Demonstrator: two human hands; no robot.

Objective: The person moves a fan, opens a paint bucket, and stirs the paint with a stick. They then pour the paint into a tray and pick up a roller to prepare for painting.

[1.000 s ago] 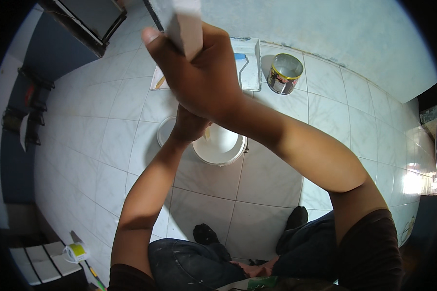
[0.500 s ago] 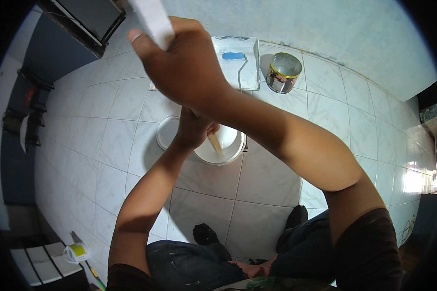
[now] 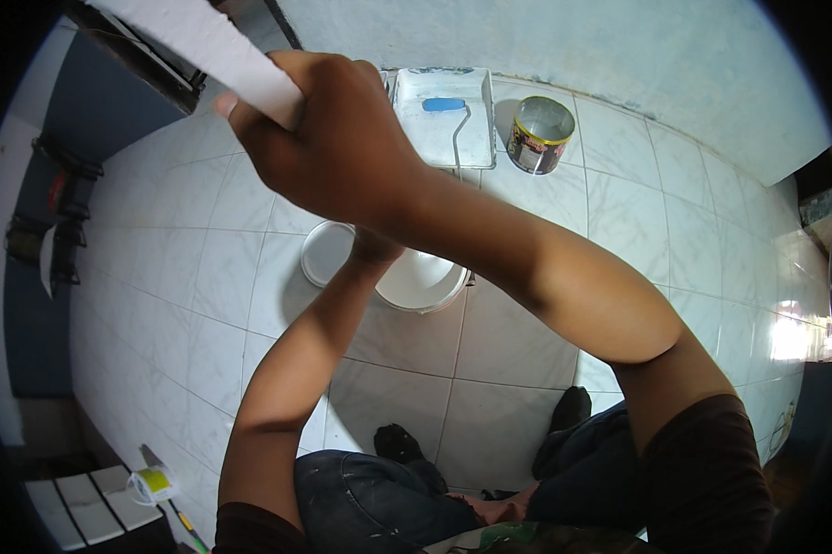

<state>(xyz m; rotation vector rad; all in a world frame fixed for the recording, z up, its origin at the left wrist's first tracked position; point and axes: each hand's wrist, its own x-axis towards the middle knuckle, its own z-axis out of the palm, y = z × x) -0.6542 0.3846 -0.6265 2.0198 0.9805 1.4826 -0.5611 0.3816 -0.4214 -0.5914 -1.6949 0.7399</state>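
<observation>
My right hand (image 3: 328, 148) is wrapped round a long white stick (image 3: 208, 51), which slants up to the upper left. My left hand (image 3: 379, 242) is lower, over a white bucket (image 3: 420, 300) with white liquid inside, its fingers hidden behind my right hand and wrist. A round white lid (image 3: 322, 258) lies left of the bucket, partly behind my left arm. Beyond the bucket, a white tray (image 3: 425, 143) holds a roller with a blue cover (image 3: 443, 104). An open metal can (image 3: 536, 152) with a yellow rim stands to the tray's right.
A pale wall (image 3: 637, 55) rises behind the tray, above the tiled floor (image 3: 628, 231). Dark racks (image 3: 60, 171) line the left side. A white slatted object (image 3: 74, 503) and a yellow-and-white item (image 3: 150, 482) are at lower left. My socked feet (image 3: 397, 443) are near the bottom.
My right hand and the white stick have moved left, and the stick now tilts further toward the upper left. The wooden piece seen in the bucket half a second ago is now hidden.
</observation>
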